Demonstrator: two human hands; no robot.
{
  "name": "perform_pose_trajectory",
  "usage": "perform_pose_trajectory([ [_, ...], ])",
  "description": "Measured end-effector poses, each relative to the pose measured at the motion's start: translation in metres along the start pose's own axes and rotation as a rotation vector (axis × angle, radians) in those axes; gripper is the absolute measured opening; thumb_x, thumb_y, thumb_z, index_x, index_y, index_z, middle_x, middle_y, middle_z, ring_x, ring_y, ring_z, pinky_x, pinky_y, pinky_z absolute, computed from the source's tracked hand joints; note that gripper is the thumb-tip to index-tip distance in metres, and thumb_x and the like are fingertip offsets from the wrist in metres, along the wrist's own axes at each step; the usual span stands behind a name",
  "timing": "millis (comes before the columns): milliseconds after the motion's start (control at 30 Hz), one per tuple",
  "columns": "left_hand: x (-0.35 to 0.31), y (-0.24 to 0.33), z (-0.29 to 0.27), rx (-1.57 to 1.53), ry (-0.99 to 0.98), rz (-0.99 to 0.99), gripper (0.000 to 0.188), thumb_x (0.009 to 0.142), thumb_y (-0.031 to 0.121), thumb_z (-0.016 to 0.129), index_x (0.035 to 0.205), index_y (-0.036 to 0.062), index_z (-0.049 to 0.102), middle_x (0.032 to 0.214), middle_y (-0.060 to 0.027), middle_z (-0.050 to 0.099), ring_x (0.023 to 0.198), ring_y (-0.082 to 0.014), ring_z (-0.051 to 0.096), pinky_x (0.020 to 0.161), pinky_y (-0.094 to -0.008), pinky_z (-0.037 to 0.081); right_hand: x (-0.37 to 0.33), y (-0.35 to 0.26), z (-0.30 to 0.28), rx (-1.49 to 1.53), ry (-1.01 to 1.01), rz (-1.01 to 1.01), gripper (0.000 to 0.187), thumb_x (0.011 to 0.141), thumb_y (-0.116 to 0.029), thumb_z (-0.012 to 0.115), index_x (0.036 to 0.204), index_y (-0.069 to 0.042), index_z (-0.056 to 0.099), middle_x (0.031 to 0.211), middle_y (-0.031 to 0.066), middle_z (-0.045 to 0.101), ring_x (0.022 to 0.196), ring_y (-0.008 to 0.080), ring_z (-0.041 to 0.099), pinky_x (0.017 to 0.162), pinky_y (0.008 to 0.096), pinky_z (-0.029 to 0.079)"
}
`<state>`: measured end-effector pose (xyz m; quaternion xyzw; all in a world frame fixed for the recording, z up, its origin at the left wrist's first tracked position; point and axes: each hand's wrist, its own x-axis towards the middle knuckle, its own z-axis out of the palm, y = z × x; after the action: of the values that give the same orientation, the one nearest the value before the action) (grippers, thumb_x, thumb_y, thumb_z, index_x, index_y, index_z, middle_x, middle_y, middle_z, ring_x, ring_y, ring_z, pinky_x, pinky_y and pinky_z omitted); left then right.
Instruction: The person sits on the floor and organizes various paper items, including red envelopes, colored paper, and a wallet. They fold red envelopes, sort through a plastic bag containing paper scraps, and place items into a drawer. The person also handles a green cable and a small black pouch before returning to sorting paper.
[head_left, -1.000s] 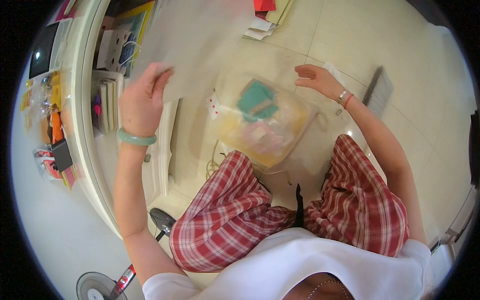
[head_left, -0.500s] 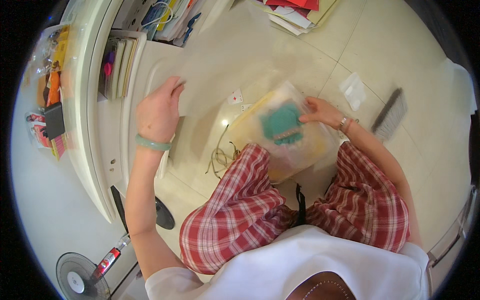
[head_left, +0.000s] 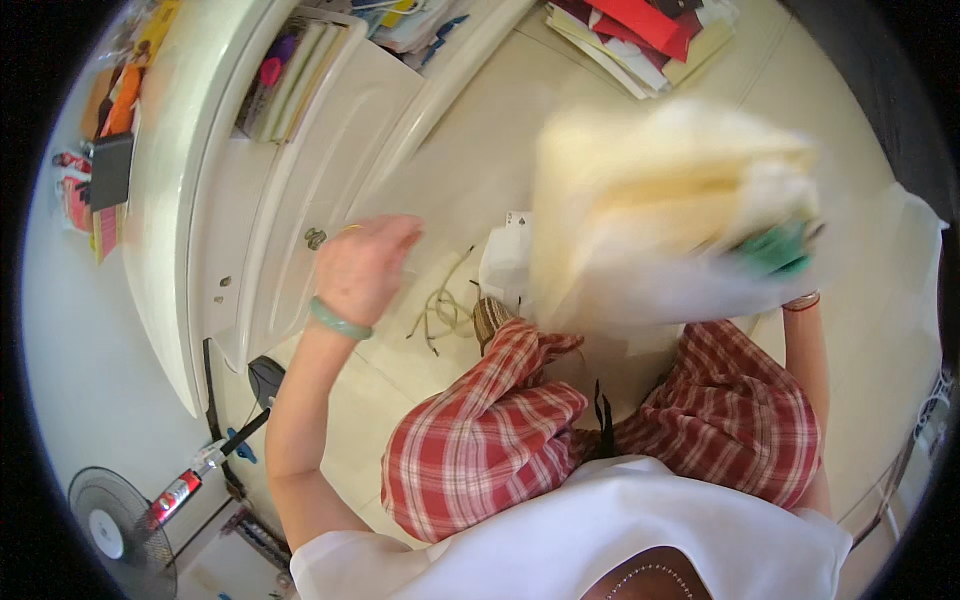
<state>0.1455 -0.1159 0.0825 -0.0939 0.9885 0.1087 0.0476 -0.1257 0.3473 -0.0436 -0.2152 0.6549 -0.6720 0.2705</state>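
Note:
A translucent plastic bag (head_left: 620,270) hangs in front of my knees, badly blurred. Yellowish flat contents (head_left: 660,200) and a green piece (head_left: 778,250) show in it. My right hand (head_left: 802,298) is at the bag's lower right and bears it up; its fingers are hidden behind the bag, with only the wrist area in sight. Apart from the bag, my left hand (head_left: 365,265) is raised near the white drawer front. Motion smears its fingers, and no held object can be made out there.
A white cabinet (head_left: 300,190) with folders in a holder (head_left: 300,80) lines the left. Papers and red envelopes (head_left: 650,40) are piled at the far side. A cord (head_left: 440,305) and a playing card (head_left: 517,218) lie on the floor. A fan (head_left: 110,530) stands lower left.
The bag has swung up and to the right from between my knees. My left hand, earlier pinching the raised plastic, has come down and right; the plastic no longer shows at its fingers.

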Motion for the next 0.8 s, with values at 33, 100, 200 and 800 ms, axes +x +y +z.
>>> perform_pose_trajectory([
  [33,0.006,0.005,0.005,-0.032,-0.012,0.043,0.014,0.086,0.014,0.062,0.099,0.0108,0.066,0.098,-0.0104,0.069,0.085,-0.0270,0.067,0.073,-0.0383,0.053,0.013,-0.020,0.006,0.266,0.009,0.007,0.047,0.087,-0.017,0.068,0.127,-0.004,0.051,0.122,0.0071,0.059,0.110,0.0204,0.056,0.098,0.0374,0.044],
  [100,0.019,0.021,0.003,0.021,-0.085,0.112,0.015,0.085,0.015,0.064,0.098,0.0096,0.067,0.107,-0.0137,0.066,0.096,-0.0296,0.064,0.081,-0.0407,0.050,0.043,-0.053,0.018,0.586,-0.028,-0.019,0.048,0.086,-0.017,0.069,0.129,-0.004,0.050,0.125,0.0069,0.058,0.114,0.0212,0.054,0.101,0.0383,0.042],
  [200,0.030,0.034,0.024,-0.138,0.053,0.207,0.018,0.083,0.018,0.065,0.097,0.0071,0.068,0.116,-0.0173,0.062,0.106,-0.0322,0.059,0.089,-0.0434,0.046,0.087,-0.081,0.050,0.816,-0.141,-0.045,0.050,0.086,-0.016,0.069,0.130,-0.005,0.049,0.129,0.0065,0.056,0.119,0.0223,0.051,0.104,0.0396,0.039],
  [800,0.013,0.026,0.047,-0.061,0.174,0.355,0.015,0.073,0.014,0.065,0.086,0.0199,0.070,0.099,-0.0054,0.068,0.095,-0.0240,0.063,0.086,-0.0392,0.047,0.106,-0.061,0.134,0.711,-0.186,0.065,0.043,0.084,-0.006,0.070,0.124,-0.008,0.054,0.122,0.0009,0.059,0.118,0.0216,0.053,0.108,0.0398,0.034],
])
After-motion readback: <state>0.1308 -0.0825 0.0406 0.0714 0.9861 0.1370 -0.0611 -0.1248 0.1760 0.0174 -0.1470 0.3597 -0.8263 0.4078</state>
